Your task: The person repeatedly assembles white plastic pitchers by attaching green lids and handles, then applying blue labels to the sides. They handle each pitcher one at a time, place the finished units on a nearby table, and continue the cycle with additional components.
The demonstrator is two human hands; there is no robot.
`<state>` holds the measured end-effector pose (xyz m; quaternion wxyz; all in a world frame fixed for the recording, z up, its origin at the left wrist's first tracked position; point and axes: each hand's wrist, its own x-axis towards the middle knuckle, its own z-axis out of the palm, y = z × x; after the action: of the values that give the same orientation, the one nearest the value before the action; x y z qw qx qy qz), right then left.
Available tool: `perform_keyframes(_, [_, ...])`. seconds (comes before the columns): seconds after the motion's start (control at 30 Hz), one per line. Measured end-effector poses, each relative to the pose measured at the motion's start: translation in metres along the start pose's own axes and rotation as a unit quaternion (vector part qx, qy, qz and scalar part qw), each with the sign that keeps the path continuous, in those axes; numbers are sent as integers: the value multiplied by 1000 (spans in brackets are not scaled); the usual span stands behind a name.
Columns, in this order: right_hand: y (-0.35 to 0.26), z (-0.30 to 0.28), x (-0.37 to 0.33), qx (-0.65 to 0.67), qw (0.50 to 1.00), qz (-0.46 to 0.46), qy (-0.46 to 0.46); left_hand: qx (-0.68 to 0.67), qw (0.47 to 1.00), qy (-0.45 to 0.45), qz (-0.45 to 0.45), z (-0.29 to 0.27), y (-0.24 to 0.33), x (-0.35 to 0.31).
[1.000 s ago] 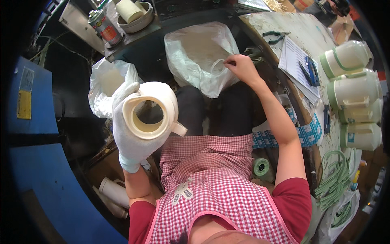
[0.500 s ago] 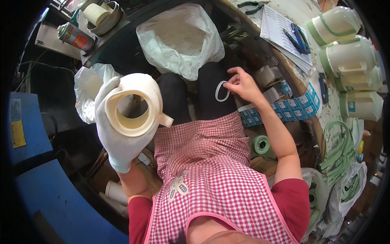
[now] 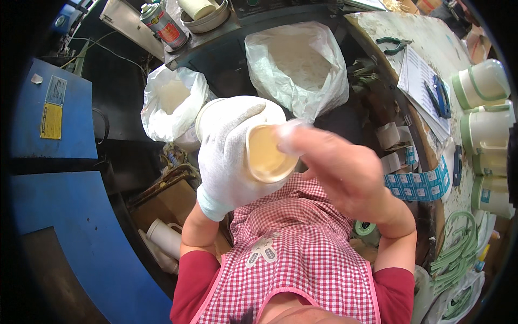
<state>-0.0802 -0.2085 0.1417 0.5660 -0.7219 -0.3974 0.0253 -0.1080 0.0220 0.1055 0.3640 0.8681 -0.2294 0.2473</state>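
My left hand, in a pale grey knitted glove, is wrapped round a cream plastic jug body. The jug is tilted so that its round mouth faces me, and its inside looks yellowish. My bare right hand is at the right side of that mouth, smeared by motion. A whitish blurred strip, the white ring, shows at its fingertips against the rim. Most of the ring's shape is lost in the blur, and the hand covers part of the jug's right side.
White plastic bags stand beyond my knees. On the worktable at right lie pliers, papers, a blue-handled cutter and several finished jugs. A blue label strip hangs over its edge. Blue cabinets stand left.
My right hand has come from over my knee to the jug's mouth with the white ring. My left hand has turned the jug and brought it towards the middle. The view has shifted left.
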Motion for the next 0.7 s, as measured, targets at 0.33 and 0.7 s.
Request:
perform_keyframes(0.33, [12,29,-2,-224,974,-37,-23,7,1000,-7,0,12,3,-5])
perform_keyframes(0.7, [12,12,2,-202,974,-87,-56,25,1000,-9,-3,7,11,-6])
